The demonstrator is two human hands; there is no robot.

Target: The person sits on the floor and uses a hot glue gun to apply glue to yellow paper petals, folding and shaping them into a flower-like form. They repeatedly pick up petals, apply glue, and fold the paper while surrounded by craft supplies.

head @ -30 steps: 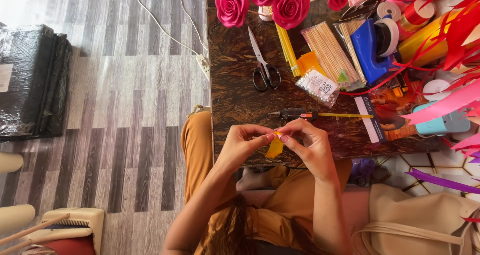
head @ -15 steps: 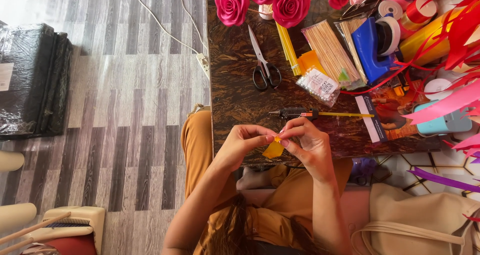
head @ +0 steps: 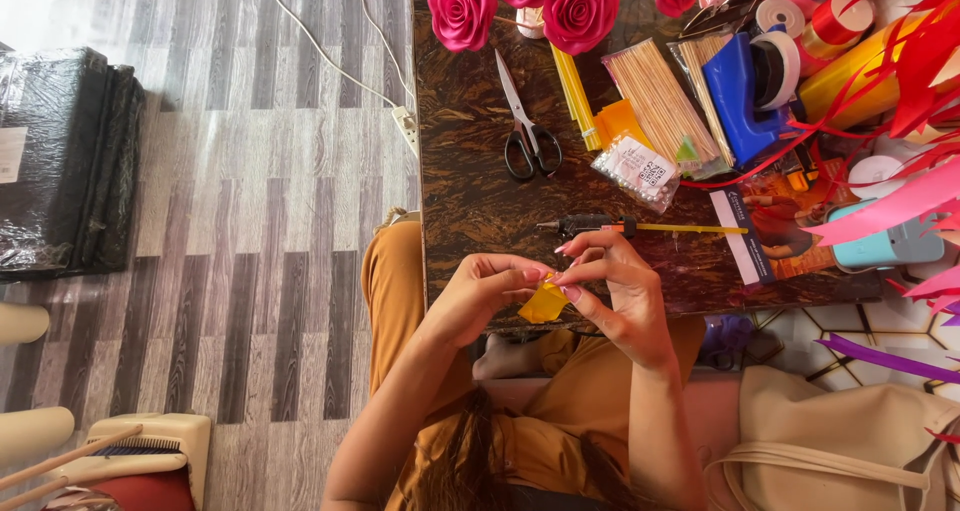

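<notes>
The small folded piece of yellow paper (head: 544, 302) is pinched between the closed fingertips of both hands, left hand (head: 482, 293) and right hand (head: 612, 289), just over the near edge of the dark marbled surface (head: 470, 191).

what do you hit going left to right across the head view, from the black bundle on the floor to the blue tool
black wrapped bundle → white power strip → scissors → yellow strips → bundle of wooden sticks → blue tool

A home craft corner: a dark marbled desk (head: 470, 201) crowded with paper roses (head: 580, 9), scissors (head: 528, 131), ribbon rolls (head: 835, 26), wooden sticks (head: 660, 96) and a glue gun (head: 590, 225), on a grey wood-pattern floor (head: 250, 171).
</notes>
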